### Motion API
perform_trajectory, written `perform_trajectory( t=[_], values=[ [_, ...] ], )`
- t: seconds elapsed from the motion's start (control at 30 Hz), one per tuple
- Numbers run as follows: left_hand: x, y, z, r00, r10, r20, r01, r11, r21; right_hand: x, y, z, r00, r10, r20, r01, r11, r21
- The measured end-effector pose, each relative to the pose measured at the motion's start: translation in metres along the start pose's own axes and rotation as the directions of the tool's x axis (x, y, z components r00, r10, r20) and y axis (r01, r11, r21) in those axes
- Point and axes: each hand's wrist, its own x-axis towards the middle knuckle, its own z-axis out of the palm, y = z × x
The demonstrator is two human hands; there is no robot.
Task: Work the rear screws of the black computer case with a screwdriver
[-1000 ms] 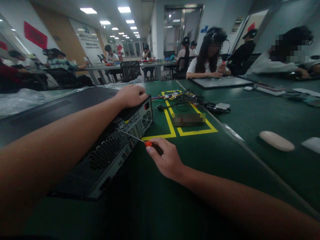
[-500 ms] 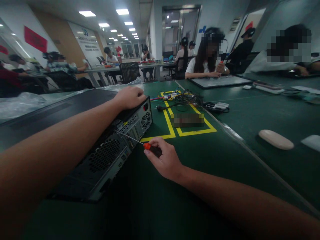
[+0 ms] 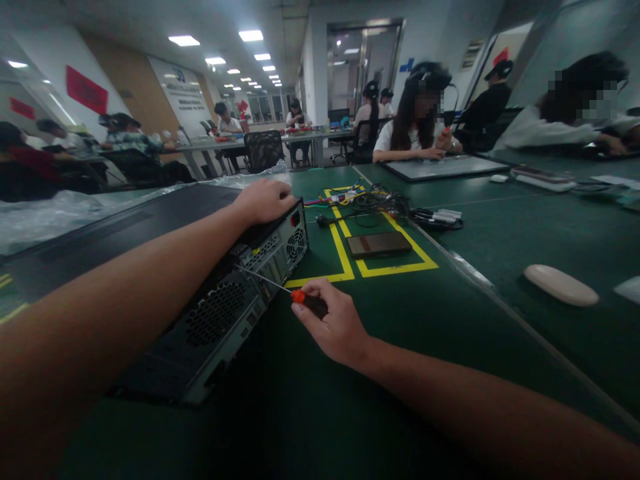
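Note:
A black desktop computer case (image 3: 165, 207) lies on the green table with its rear panel turned toward me. My left hand (image 3: 267, 199) presses down on its top by the rear corner, fingers bent around the edge and partly hidden. A screwdriver (image 3: 299, 296) with an orange and black handle is held in my right hand (image 3: 340, 325), thumb and fingers closed around the handle. Its thin shaft slants up and left, and the tip meets the rear panel near the middle of the upper edge. What the tip touches is too small to make out.
Right of the case lie bundled cables (image 3: 385, 200) and a flat brown box-like object (image 3: 380, 244) within yellow tape lines (image 3: 400, 272). A pale oval case (image 3: 561, 285) sits farther right. Plastic wrap (image 3: 60, 213) lies behind the computer. A person (image 3: 420, 120) works across the table.
The whole view has shifted slightly, moving everything a little right and down. Both hands, the screwdriver and the case keep the same arrangement.

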Motion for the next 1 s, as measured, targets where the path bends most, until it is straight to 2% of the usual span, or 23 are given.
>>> perform_trajectory(
  t=[0.37,0.67,1.0],
  values=[
    [-0.0023,0.0040,-0.0025,0.999,-0.012,0.038,0.011,0.999,0.041,0.0008,0.0032,-0.0006,0.999,-0.039,-0.011,0.038,0.999,-0.029],
    [-0.0008,0.0016,-0.0001,1.000,-0.003,0.020,0.003,1.000,0.023,0.0013,0.0055,-0.0028,0.994,-0.112,0.017,0.113,0.988,-0.101],
    [-0.0011,0.0035,-0.0018,1.000,-0.001,0.018,0.001,0.999,0.035,-0.0007,0.0046,-0.0010,0.999,-0.043,0.028,0.045,0.998,-0.044]
  ],
)
